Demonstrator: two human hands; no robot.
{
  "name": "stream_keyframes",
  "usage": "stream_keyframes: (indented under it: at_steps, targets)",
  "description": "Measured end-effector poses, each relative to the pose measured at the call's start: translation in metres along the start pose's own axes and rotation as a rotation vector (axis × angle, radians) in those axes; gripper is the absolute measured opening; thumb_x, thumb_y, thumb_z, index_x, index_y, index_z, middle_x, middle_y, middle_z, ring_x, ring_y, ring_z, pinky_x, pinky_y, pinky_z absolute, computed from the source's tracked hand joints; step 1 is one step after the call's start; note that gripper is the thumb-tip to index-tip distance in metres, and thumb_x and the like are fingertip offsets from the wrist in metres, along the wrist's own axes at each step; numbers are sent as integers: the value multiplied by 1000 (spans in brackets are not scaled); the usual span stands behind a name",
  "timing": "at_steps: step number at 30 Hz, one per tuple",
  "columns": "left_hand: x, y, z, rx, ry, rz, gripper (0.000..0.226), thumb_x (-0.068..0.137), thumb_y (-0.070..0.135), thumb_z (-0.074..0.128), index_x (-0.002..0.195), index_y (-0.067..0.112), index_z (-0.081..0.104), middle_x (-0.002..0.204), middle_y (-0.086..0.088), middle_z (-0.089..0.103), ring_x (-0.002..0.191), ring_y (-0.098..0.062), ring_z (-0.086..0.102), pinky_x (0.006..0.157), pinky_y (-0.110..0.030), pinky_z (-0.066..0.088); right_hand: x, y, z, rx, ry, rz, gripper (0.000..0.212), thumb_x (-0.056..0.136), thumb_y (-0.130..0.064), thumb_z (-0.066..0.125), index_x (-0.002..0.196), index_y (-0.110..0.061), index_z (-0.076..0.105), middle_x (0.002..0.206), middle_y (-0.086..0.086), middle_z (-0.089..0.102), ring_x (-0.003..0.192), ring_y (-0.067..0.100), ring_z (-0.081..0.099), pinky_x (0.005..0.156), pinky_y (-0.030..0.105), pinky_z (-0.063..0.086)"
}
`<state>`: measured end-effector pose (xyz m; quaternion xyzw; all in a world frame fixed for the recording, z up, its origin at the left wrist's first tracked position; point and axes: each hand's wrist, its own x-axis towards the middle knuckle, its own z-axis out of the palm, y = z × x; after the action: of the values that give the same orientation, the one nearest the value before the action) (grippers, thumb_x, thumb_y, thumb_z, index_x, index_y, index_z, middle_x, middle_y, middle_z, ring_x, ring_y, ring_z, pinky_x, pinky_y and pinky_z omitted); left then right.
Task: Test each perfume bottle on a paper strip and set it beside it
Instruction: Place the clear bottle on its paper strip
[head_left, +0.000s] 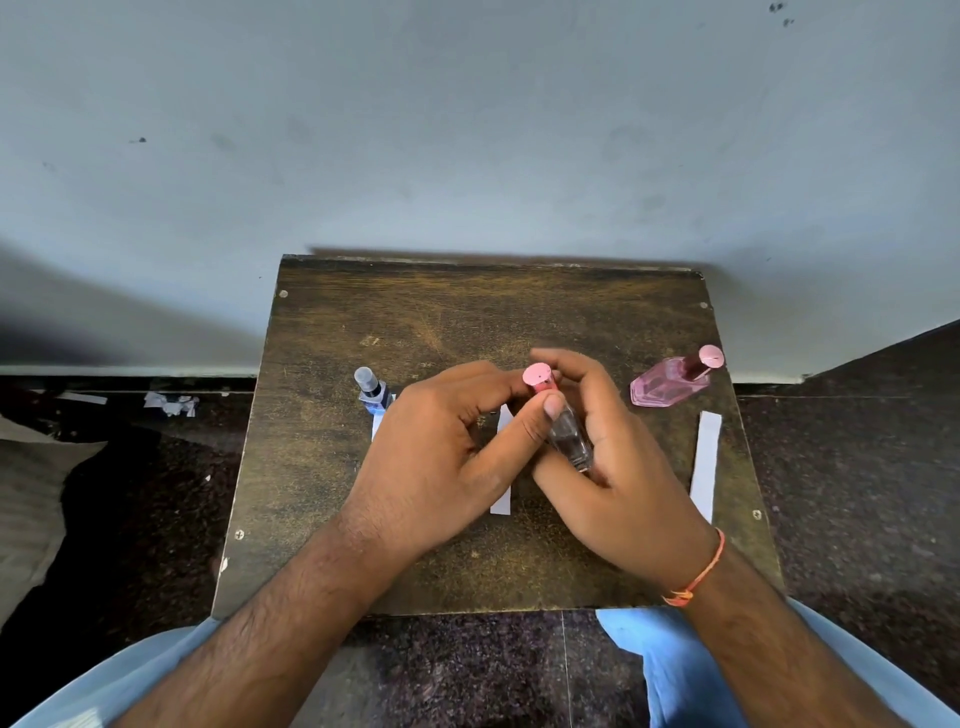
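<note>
Right hand (618, 457) wraps the clear perfume bottle (569, 436) above the worktop (332, 332), over the middle paper strip (502, 501), while the left hand (447, 457) pinches its pink cap (539, 378). Glass, smooth and breakable, probably light: best held round the body, cap pulled straight. Pink bottle (670, 382) and blue bottle (373, 392) stand by their strips.

Both my forearms bare, dark hair visible. Orange thread band (698, 576) tied round my right wrist, knot at outer side. Light blue trousers (670, 670) over both knees.
</note>
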<state>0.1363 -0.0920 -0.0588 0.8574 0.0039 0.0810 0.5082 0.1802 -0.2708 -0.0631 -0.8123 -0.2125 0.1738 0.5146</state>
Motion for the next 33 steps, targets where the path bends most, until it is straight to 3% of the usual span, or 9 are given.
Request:
stream_keyframes:
  at_steps: [4, 7, 10, 13, 17, 21, 26, 29, 33]
  targets:
    - [-2, 3, 1, 17, -23, 8, 24, 108, 39, 63, 109, 27, 84, 96, 11, 74, 82, -9, 69, 64, -18, 45, -1, -2, -1, 157, -5, -36, 33, 99, -8, 54, 131, -13, 49, 94, -21, 67, 76, 0, 60, 72, 17, 47]
    - [-6, 4, -1, 81, -49, 4, 37, 111, 46, 47, 114, 30, 80, 97, 12, 70, 89, -8, 69, 68, -24, 52, -1, 1, -5, 218, 4, -14, 29, 102, -14, 51, 130, -20, 53, 93, -19, 66, 79, 3, 57, 73, 32, 51]
    - [-7, 2, -2, 365, -51, -57, 39, 112, 44, 36, 123, 30, 71, 109, 15, 65, 92, -10, 70, 68, -38, 60, 1, 2, -7, 239, 33, -10, 27, 104, -17, 51, 129, -23, 55, 103, -6, 67, 91, 19, 62, 79, 47, 55]
    - [-8, 1, -2, 607, -174, -168, 36, 108, 40, 42, 142, 40, 56, 119, 15, 55, 92, -17, 71, 63, -37, 60, 6, 4, -8, 245, 53, 5, 27, 105, -21, 56, 132, -19, 55, 118, -4, 73, 112, 20, 71, 89, 46, 62]
    - [-10, -1, -4, 717, -295, -283, 46, 108, 53, 50, 154, 50, 43, 109, 15, 42, 97, -17, 69, 66, -30, 46, 14, 13, -9, 228, 85, 30, 30, 104, -17, 64, 134, -20, 59, 132, -5, 73, 130, 16, 67, 99, 41, 62]
    - [-9, -4, -5, 742, -326, -287, 58, 104, 62, 56, 159, 53, 38, 107, 18, 38, 101, -13, 66, 69, -28, 48, 17, 13, -9, 172, 133, 25, 32, 101, -11, 72, 130, -21, 67, 128, -3, 71, 124, 6, 68, 93, 21, 60]
    - [-11, -9, -6, 714, -301, -262, 59, 101, 66, 58, 157, 55, 42, 118, 19, 53, 103, -11, 68, 77, -32, 59, 21, 16, -8, 142, 182, 42, 30, 98, -16, 79, 126, -26, 73, 122, 2, 74, 119, 15, 72, 91, 33, 66]
    - [-12, -11, -5, 723, -288, -247, 58, 101, 69, 56, 156, 55, 43, 119, 19, 55, 103, -11, 68, 75, -32, 57, 22, 17, -9, 40, 211, 74, 29, 95, -24, 82, 122, -34, 76, 110, -10, 78, 110, 12, 73, 88, 34, 66]
    - [-15, -13, -2, 727, -286, -225, 61, 99, 73, 55, 156, 56, 42, 119, 19, 56, 106, -12, 69, 76, -33, 58, 24, 18, -7, -21, 198, 108, 32, 93, -30, 82, 124, -35, 76, 109, -15, 79, 102, 9, 74, 96, 44, 63]
